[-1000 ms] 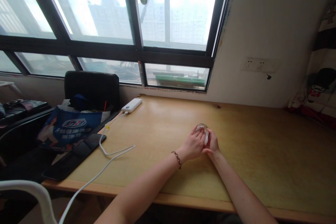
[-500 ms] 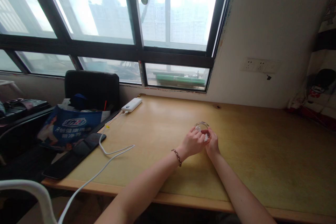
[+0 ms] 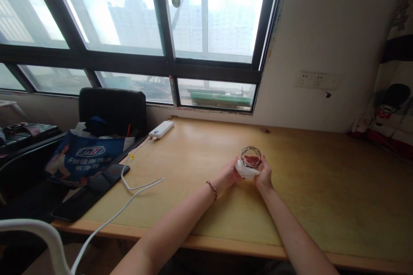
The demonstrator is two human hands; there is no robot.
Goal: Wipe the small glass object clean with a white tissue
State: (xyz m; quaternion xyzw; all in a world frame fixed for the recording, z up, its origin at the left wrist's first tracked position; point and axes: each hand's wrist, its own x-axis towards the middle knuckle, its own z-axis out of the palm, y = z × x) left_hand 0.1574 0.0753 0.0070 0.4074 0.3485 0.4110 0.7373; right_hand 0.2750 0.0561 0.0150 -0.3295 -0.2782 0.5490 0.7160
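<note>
A clear glass (image 3: 251,150), round end facing the wearer, is gripped by the right hand (image 3: 264,175), white tissue (image 3: 245,170) held at its near side by the left hand (image 3: 229,172).

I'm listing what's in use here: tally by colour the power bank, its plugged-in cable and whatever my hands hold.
White: 3 (power bank, charging cable, tissue)
Clear: 1 (round glass vessel)
Total: 4
</note>
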